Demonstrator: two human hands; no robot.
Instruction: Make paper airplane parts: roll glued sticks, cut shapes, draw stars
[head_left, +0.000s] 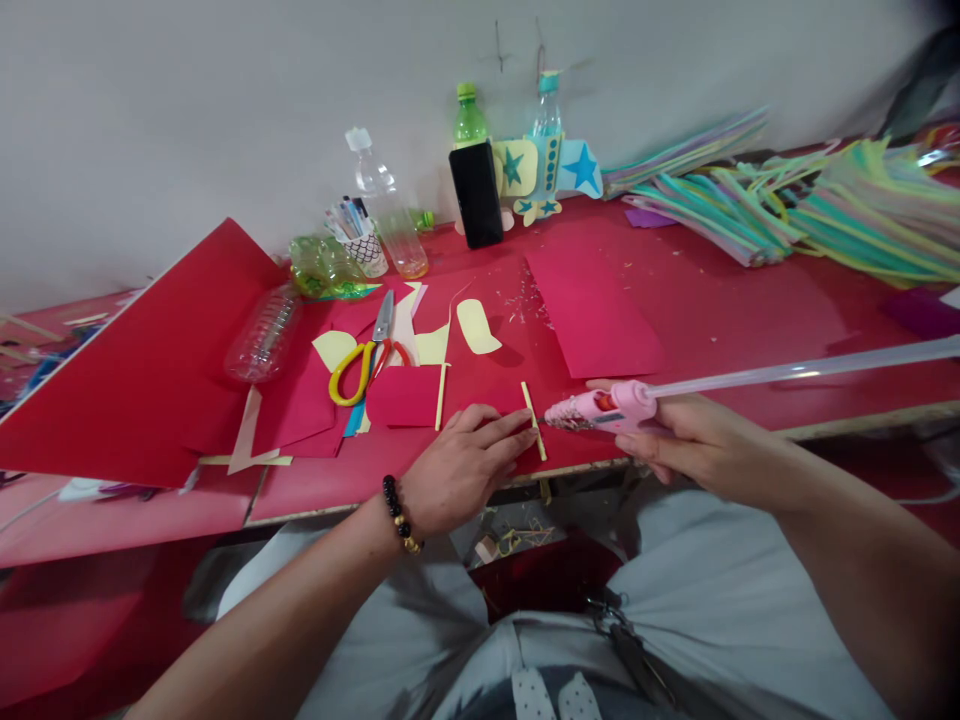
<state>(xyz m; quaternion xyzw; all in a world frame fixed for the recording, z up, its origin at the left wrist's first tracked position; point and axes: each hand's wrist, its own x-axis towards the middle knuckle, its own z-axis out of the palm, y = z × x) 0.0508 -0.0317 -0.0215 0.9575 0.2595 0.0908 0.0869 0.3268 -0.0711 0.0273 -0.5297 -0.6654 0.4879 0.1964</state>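
My right hand (pixel 675 440) is wrapped round a pink glue gun (pixel 634 402), with a long clear glue stick (pixel 795 368) running out of its back to the right. The gun's nozzle points left, close to a thin pale yellow strip (pixel 528 400) near the table's front edge. My left hand (pixel 480 445) lies flat with fingers stretched out, fingertips at that strip and over a piece of red paper (pixel 487 397). Left of it sits another red paper piece (pixel 403 396) with a yellow strip (pixel 441 396) along its right edge.
Yellow-handled scissors (pixel 364 358) lie on paper scraps. Behind stand a clear bottle (pixel 390 210), a pen cup (pixel 365 250), a black phone (pixel 477 195) and a bottle rocket (pixel 550 150). A red sheet (pixel 592 310) lies right; pastel strips (pixel 720 215) are heaped beyond. A large red board (pixel 150 370) leans left.
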